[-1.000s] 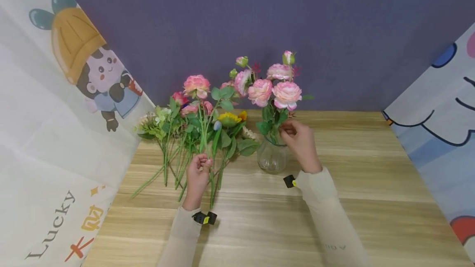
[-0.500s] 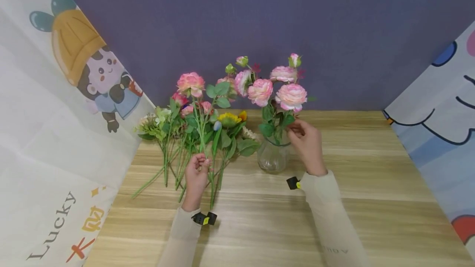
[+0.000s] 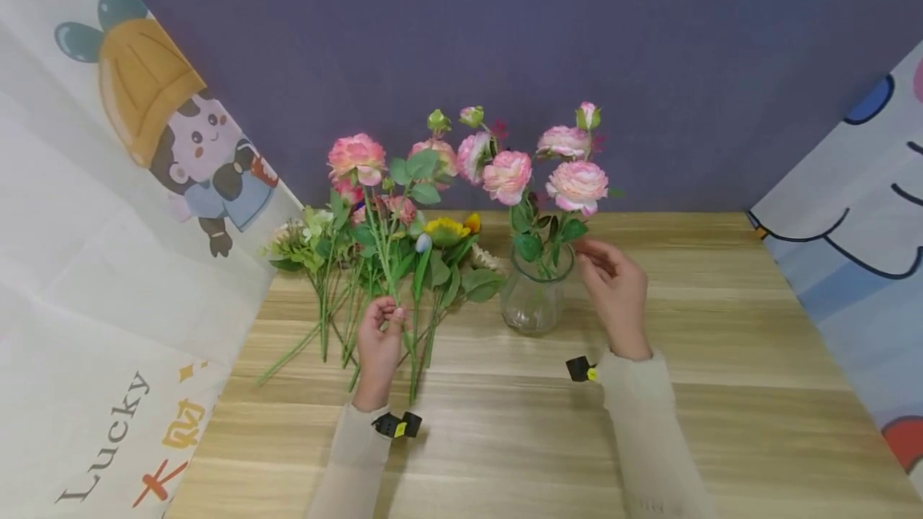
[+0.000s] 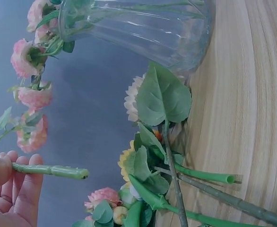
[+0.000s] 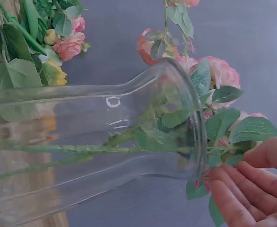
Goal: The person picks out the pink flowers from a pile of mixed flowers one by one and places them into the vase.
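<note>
A clear glass vase (image 3: 532,307) stands upright, its bottom on the table. Pink artificial peonies (image 3: 577,187) lean out of its mouth, with their green stems (image 5: 82,149) inside the glass. My right hand (image 3: 618,295) is beside the vase's right rim, fingertips at the rim near green leaves (image 5: 255,129), with nothing gripped between thumb and fingers. My left hand (image 3: 380,347) pinches the stem (image 4: 51,170) of another pink peony spray (image 3: 356,158) between thumb and fingers. That stem's cut end points out past the fingers, and its blooms stand above the flowers on the table.
Left of the vase lies a heap of artificial flowers: white-green sprays (image 3: 315,227), a yellow sunflower (image 3: 445,232), a pale blue tulip bud (image 3: 422,243), with stems pointing toward the front. A dark partition (image 3: 649,86) stands behind the table (image 3: 505,439); printed sheets (image 3: 86,223) flank it.
My right hand has moved right and slightly down from among the stems to the rim, and the vased peonies have spread right. My left hand has tilted its peony spray left.
</note>
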`<state>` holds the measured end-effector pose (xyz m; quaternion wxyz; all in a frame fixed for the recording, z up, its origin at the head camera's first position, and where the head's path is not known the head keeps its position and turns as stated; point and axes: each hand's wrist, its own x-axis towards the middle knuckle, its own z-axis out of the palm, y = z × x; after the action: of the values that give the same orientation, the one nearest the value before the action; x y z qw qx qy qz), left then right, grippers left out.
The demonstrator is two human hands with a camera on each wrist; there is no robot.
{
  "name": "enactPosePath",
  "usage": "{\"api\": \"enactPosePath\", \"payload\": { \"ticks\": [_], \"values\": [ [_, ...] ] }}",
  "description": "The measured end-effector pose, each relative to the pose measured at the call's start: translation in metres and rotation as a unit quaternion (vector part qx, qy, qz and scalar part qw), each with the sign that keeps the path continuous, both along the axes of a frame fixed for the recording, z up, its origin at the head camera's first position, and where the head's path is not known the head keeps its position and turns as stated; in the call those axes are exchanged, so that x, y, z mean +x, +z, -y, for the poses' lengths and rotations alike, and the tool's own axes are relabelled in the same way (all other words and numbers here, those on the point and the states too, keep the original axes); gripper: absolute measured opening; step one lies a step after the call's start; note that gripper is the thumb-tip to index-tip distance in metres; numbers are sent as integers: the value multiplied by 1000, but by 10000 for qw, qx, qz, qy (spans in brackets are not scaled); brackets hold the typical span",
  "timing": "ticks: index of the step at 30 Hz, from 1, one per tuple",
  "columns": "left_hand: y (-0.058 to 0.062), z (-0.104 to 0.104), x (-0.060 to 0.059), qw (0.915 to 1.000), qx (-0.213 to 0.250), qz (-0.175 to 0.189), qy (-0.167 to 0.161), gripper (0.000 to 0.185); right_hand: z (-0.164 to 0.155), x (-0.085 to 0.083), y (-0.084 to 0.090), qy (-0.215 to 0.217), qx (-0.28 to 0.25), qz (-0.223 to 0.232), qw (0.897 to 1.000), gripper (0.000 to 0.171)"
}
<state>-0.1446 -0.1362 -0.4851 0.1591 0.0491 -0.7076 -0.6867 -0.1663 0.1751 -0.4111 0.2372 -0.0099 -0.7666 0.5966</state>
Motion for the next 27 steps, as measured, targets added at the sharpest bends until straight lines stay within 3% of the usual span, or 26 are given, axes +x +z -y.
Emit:
{"api": "enactPosePath", "payload": {
  "ticks": [5, 10, 15, 21, 27],
  "values": [
    [1, -1, 2, 9993, 114, -350, -53, 18, -1, 14, -3, -259, -254, -196, 9991, 17],
    [3, -2, 3, 9968, 294, -747, -39, 17, 1, 29, -9, -289, -480, -105, 9984, 15],
    [6, -3, 6, 9945, 462, -932, -142, 21, 9, 41, -14, -48, -395, -26, 9992, 15],
    [9, -6, 9, 9896, 422, -1270, -526, 23, 17, 45, -36, 227, -589, 111, 9979, 16],
    [13, -11, 16, 9889, 257, -1309, -652, 22, 31, 53, -41, 592, -685, 412, 9950, 15]
  ]
}}
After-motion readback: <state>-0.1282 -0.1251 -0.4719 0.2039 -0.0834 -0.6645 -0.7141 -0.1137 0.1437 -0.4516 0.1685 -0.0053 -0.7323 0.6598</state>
